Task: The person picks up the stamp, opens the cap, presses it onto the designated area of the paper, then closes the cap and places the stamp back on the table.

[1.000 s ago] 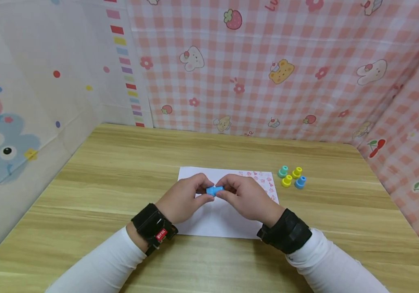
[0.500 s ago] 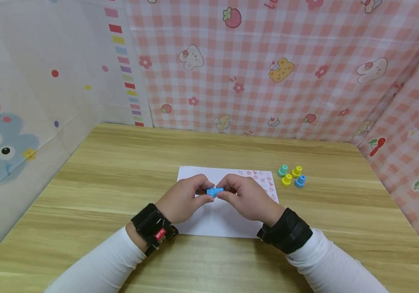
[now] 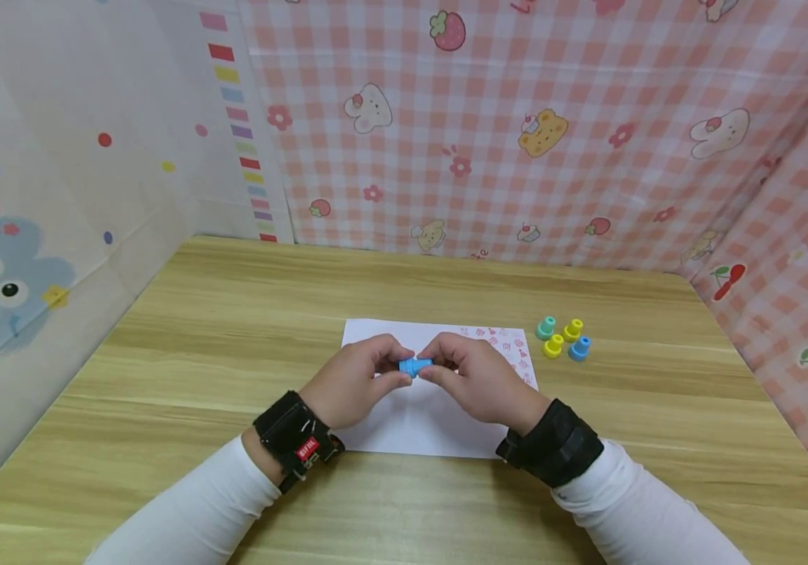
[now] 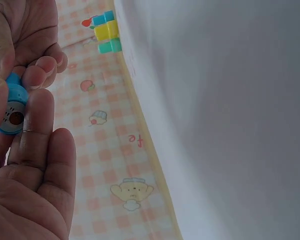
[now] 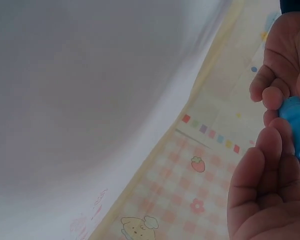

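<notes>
A small blue toy stamp (image 3: 414,367) lies sideways between both hands, over the white paper (image 3: 421,424). Its wider end is pinched between thumb and fingers of my left hand (image 3: 354,384). My right hand (image 3: 482,380) pinches the narrower end with thumb and forefinger. In the left wrist view, the wide end of the stamp (image 4: 17,95) shows a pale round face with dark marks and a brown spot. The right wrist view catches the stamp (image 5: 295,122) at its edge, partly covered by fingers.
Small red prints (image 3: 506,341) cover the paper's upper right corner. Just right of the paper stand a teal stamp (image 3: 546,328), two yellow stamps (image 3: 553,346) and another blue stamp (image 3: 579,348). Patterned cloth (image 3: 474,125) hangs behind the wooden table (image 3: 249,290).
Both hands keep their hold on the blue stamp with hardly any movement. The head view has shifted very slightly.
</notes>
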Motion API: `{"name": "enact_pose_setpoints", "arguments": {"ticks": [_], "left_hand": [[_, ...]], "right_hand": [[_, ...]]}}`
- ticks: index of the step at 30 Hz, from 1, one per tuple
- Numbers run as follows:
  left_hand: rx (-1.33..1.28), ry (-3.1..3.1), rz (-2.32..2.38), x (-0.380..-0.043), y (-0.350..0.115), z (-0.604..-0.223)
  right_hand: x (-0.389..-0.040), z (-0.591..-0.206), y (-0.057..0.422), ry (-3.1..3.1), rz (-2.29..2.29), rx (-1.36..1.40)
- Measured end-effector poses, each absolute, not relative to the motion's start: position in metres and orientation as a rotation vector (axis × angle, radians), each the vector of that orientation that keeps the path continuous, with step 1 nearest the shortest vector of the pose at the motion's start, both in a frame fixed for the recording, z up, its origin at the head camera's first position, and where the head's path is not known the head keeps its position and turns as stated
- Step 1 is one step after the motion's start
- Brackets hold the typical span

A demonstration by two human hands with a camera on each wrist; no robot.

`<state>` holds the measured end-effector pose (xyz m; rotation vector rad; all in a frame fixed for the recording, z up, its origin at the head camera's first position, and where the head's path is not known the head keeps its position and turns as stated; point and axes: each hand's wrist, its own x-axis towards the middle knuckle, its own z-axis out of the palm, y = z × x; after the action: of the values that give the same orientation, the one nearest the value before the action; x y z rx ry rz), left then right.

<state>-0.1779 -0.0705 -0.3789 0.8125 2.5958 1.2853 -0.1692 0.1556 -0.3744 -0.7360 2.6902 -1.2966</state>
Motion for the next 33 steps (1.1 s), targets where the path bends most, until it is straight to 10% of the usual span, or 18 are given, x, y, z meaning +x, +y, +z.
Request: {"name": "enact_pose_setpoints", "arguments": {"ticks": [33], "left_hand": [[0.608, 2.454, 1.545, -0.1826, -0.0717, -0.3797]], "right_hand": [[-0.1747, -0.3718, 0.1632, 2.654, -1.444, -0.634]]}}
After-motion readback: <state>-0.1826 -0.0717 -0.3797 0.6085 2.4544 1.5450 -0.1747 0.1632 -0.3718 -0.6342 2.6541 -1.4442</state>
